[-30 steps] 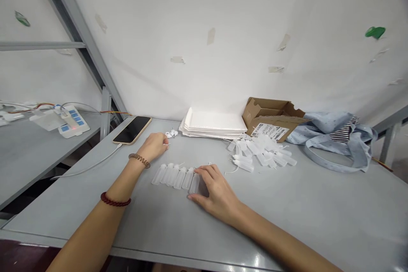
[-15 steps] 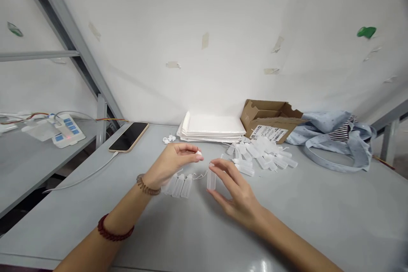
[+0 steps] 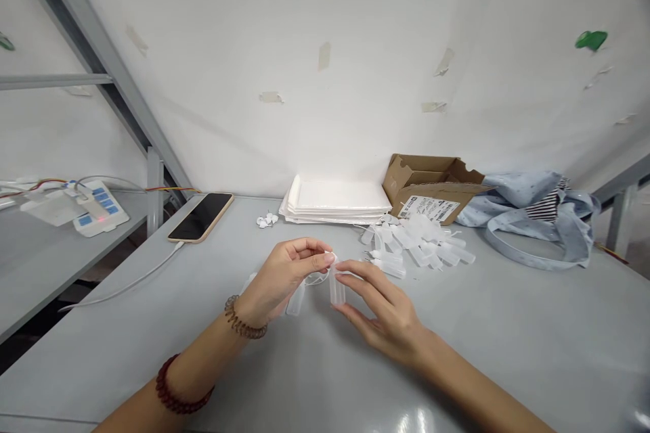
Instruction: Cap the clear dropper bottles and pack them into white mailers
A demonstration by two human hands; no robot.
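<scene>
My right hand grips a small translucent plastic bottle, held upright with fingers near its top and thumb at its lower side. At the bottle's mouth, my left hand pinches a small white cap, mostly covered by the fingertips. Whether the cap is seated on the bottle cannot be made out. Behind and below my left hand lie several similar bottles, partly hidden by it. A heap of such bottles lies beyond my right hand. A few loose white caps sit farther back on the left.
White padded envelopes are stacked against the wall, beside an open cardboard box. Light blue cloth with a strap lies at the right. A phone with a charging cable rests left; a power strip is on the neighbouring shelf.
My left hand has moved right and slightly down, bringing the white cap from beside the bottle to its mouth. My right hand keeps the bottle in nearly the same place.
</scene>
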